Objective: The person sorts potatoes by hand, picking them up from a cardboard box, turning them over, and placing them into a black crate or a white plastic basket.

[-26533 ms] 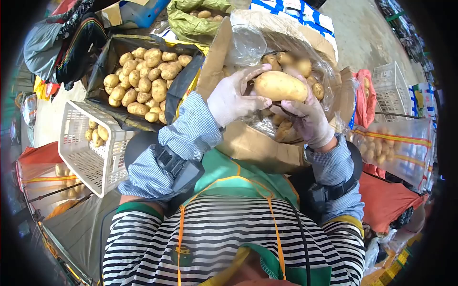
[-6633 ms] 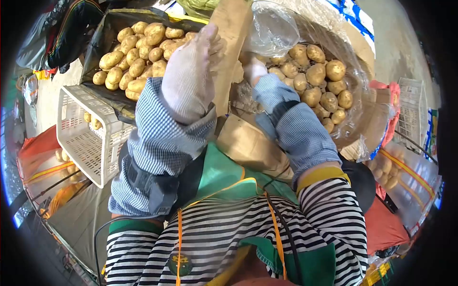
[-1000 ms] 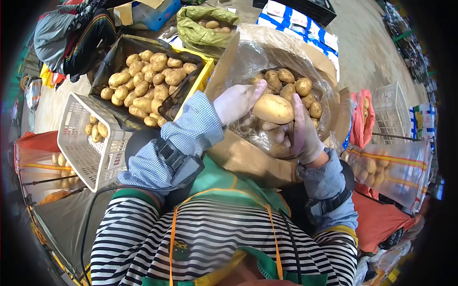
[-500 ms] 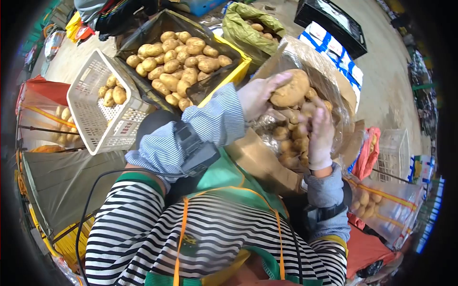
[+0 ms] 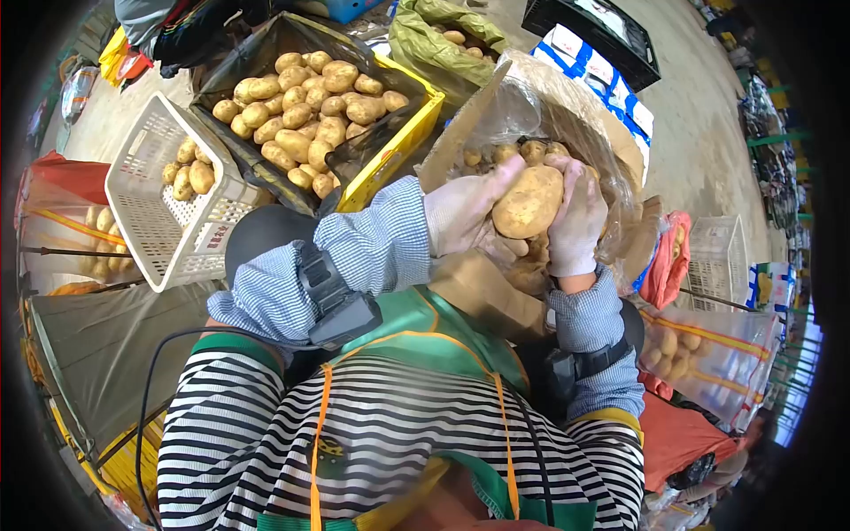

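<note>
A large potato [image 5: 529, 202] is held between my two hands, above an open cardboard box [image 5: 452, 146] lined with clear plastic. My left hand [image 5: 467, 211], in a thin pale glove, grips it from the left side. On its right side, my right hand [image 5: 577, 219], gloved too, curls its fingers round it. Smaller potatoes [image 5: 534, 152] lie in the box behind and below the held one, partly hidden by my hands.
A yellow crate [image 5: 390, 146] with a dark liner, full of potatoes, stands left of the box. Beside it is a white basket [image 5: 146, 168] holding several potatoes. A green sack [image 5: 421, 44] stands behind; white-and-blue cartons [image 5: 598, 80] and a black crate [image 5: 624, 40] stand back right.
My right hand has moved in from the right and now clasps the large potato, which has come down and nearer to me. The view has shifted slightly.
</note>
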The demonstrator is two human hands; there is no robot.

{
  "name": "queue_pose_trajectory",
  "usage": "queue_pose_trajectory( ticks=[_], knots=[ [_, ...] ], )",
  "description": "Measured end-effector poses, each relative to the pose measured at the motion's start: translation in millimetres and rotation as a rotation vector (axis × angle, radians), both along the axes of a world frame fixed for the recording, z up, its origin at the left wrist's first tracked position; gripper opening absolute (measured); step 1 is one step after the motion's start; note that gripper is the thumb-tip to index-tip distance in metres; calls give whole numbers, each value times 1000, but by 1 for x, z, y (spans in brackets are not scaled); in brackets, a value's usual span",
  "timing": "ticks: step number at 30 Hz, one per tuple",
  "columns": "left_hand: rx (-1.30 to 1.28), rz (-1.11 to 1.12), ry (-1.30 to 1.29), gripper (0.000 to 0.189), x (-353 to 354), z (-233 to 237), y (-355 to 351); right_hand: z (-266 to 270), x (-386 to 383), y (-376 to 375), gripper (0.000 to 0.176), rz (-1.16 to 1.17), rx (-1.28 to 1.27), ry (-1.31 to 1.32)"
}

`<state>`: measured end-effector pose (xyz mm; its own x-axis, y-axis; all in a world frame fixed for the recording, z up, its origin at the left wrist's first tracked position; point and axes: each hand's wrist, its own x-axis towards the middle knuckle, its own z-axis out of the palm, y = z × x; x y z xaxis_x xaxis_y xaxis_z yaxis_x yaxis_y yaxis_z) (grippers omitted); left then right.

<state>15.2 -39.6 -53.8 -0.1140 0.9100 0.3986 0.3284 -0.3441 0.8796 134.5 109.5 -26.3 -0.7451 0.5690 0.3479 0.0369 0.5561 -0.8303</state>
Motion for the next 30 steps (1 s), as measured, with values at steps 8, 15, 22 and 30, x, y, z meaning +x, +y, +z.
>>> queue_pose_trajectory(
  ticks=[8, 15, 22, 30],
  knots=[
    [357, 386, 316, 59, 11, -27, 23, 13, 5, -30, 39, 30, 430, -8],
    [-400, 25, -1407, 61, 0, 25, -3, -11, 1, 29, 43, -137, -579, -49],
    [250, 737, -1588, 58, -86, -2, -28, -27, 9, 23, 38, -49, -669, -142],
    [-96, 178, -1333, 51, -66, 21, 4, -87, -12, 59, 30, 105, -599, -480]
  ],
)
